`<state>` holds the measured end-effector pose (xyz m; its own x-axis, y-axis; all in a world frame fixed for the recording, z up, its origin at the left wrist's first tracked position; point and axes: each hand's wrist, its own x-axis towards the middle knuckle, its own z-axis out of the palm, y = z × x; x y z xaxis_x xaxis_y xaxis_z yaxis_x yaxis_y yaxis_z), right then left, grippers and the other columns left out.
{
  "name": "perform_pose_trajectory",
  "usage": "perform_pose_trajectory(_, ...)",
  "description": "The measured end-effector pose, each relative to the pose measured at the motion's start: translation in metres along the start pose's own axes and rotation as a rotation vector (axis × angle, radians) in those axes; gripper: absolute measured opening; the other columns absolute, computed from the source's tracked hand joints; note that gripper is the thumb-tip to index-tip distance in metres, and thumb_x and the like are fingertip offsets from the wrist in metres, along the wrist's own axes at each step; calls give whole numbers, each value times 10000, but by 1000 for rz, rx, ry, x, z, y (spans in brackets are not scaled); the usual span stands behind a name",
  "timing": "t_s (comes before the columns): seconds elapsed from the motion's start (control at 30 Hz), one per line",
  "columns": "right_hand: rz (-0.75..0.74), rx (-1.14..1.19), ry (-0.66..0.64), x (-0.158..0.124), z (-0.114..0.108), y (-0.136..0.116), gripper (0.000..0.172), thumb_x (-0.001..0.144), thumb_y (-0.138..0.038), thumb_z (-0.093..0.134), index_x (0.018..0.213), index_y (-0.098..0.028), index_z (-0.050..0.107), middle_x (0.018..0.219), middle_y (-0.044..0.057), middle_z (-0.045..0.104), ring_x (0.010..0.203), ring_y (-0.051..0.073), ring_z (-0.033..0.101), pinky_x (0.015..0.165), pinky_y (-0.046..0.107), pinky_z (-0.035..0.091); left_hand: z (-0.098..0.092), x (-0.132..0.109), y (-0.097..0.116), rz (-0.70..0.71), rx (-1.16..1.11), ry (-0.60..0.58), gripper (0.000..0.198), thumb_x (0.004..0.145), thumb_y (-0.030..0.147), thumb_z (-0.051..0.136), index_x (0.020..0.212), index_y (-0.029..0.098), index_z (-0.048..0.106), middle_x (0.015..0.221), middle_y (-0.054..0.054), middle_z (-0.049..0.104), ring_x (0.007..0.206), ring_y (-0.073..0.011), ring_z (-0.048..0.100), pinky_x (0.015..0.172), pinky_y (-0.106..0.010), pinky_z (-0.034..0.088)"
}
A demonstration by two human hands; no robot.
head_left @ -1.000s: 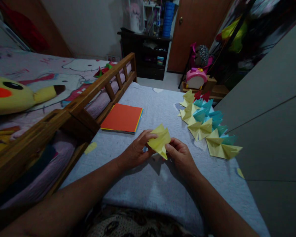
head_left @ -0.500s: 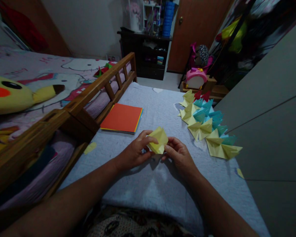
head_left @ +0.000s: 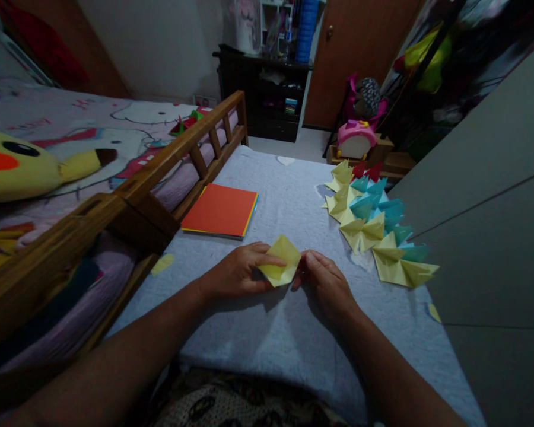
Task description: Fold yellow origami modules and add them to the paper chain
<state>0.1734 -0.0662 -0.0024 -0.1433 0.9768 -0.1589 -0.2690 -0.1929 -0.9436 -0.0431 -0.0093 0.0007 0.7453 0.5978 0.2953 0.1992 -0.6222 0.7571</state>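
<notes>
A small folded yellow origami paper point(head_left: 285, 252) is held between my two hands just above the cloth-covered surface point(head_left: 276, 338). My left hand point(head_left: 240, 268) grips its left side, with one finger laid across the face of the paper and the thumb at the lower edge. My right hand point(head_left: 327, 279) pinches the paper's right corner between thumb and fingers. Beyond my left hand lies a stack of square paper point(head_left: 220, 209), orange on top, with yellow and blue edges showing. To the right stand rows of folded paper pieces point(head_left: 362, 231) in yellow, teal and red.
A wooden bed rail point(head_left: 178, 151) runs along the left side, with a yellow plush toy point(head_left: 22, 172) on the bed behind it. A pale cabinet point(head_left: 493, 249) borders the right. At the far end are a dark shelf unit point(head_left: 262, 98) and a pink toy case point(head_left: 356, 139).
The yellow paper has tilted and shows a flatter, wider face. My left finger now reaches farther across it. My right fingers have closed on its right corner.
</notes>
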Motion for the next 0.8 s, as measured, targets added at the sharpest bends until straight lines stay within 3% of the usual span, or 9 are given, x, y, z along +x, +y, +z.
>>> perform_pose_trajectory(0.17,29,-67,-25,0,-1,1,402,911,-546,591,737,-187,636,641,3,593,580,121,534,579,251,414,-3,1,5,69,-41,5,451,761,352,830,1185,250,713,1120,-91,675,1012,-239,646,868,-394,529)
perform_pose_trajectory(0.53,63,-109,-104,-2,0,-4,291,820,-462,707,767,-181,652,665,-11,554,603,114,466,568,253,331,4,3,6,145,10,26,232,872,255,685,1096,199,704,969,-69,621,910,-196,612,798,-343,525)
perform_pose_trajectory(0.8,25,-52,-17,0,0,5,540,924,-642,484,687,-182,638,564,21,564,566,153,518,586,289,406,7,4,9,159,-27,23,348,866,167,675,1206,231,645,1209,-111,600,1094,-225,624,892,-374,555)
